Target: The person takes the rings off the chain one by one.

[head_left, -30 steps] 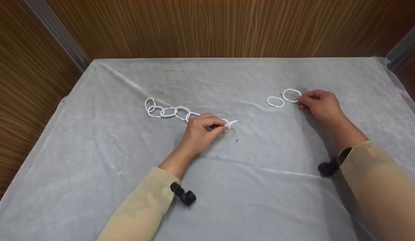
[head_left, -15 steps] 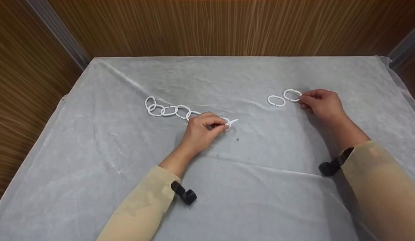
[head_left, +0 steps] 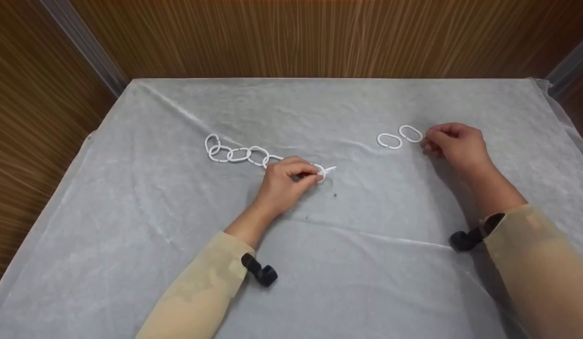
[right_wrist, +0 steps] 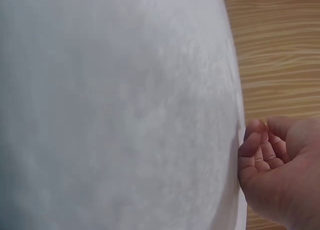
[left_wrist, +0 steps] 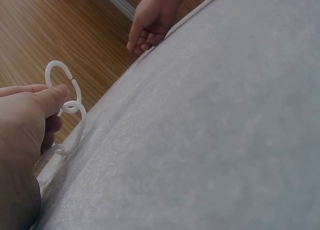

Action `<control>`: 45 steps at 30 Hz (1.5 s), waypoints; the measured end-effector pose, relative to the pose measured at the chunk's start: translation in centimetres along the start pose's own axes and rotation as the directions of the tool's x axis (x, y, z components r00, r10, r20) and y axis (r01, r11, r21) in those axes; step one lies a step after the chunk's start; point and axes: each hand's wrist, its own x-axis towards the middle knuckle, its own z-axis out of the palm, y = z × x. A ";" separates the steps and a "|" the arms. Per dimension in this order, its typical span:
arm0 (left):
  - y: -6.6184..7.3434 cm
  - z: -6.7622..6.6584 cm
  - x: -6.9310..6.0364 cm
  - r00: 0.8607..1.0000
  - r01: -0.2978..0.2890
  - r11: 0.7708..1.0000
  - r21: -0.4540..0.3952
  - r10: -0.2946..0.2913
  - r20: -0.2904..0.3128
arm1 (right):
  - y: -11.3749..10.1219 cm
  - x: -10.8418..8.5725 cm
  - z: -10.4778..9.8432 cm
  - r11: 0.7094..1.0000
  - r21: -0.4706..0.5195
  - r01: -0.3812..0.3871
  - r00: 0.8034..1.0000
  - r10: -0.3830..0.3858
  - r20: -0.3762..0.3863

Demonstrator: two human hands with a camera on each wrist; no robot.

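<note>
A chain of white plastic links (head_left: 238, 155) lies across the cloth to the left, each oval link having a small gap. My left hand (head_left: 284, 186) pinches its right end between thumb and fingertips and covers part of the chain. The end link (left_wrist: 59, 70) stands up from those fingers in the left wrist view, hooked to another link below. On the right lie two loose white links, a nearer one (head_left: 389, 141) and a farther one (head_left: 410, 133). My right hand (head_left: 458, 143) is just right of the farther link, fingers loosely curled, with nothing visible in them.
A grey-white cloth (head_left: 366, 278) covers the table, with creases and a few tiny dark specks. Wood-grain panels (head_left: 319, 37) rise behind and at the sides. Black wrist devices (head_left: 265, 274) sit on both cuffs.
My right hand has let go of the farther loose link and drawn slightly right; that link now lies flat. My left hand keeps its pinch on the chain.
</note>
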 end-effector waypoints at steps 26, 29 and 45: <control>-0.1 0.0 0.1 0.999 -0.034 0.999 0.008 0.034 -0.018 | -6.0 -6.8 8.0 0.860 0.450 0.241 0.952 -0.300 0.065; -0.1 0.0 0.1 0.999 -0.035 0.999 0.005 0.036 -0.018 | -6.2 -7.2 8.8 0.866 0.435 0.246 0.947 -0.310 0.082; 0.0 0.0 0.1 0.998 -0.065 0.998 0.022 0.066 -0.019 | -4.2 -6.9 12.3 0.894 0.417 0.166 0.929 -0.283 0.236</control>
